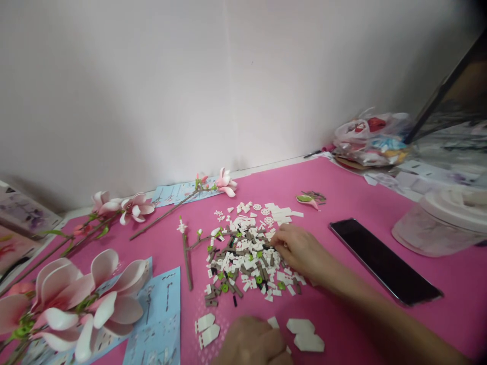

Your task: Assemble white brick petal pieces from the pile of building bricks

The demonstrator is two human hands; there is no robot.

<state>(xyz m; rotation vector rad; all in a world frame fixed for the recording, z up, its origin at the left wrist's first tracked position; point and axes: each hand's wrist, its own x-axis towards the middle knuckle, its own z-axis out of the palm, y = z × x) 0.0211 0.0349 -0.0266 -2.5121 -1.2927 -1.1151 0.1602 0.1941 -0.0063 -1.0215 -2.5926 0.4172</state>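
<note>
Right hand [299,248]: fingers [279,242] drawn narrow in the pile of white and brown plastic bricks [243,258], mid-table; any hold unclear. Left hand [251,344]: bottom edge, beside white petal pieces [300,327]; fingers' state unclear. Lidded plastic tub [437,223]: right edge, contents unclear.

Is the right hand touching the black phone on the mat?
Apart: in the head view, bare pink mat lies between the right hand and the phone.

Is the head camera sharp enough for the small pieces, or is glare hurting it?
Head view: bright, even light, no harsh glare; wide-angle warping bends the pink mat; the pile of white bricks looks soft, single pieces hard to separate; the lower hand is cropped by the frame.
</note>
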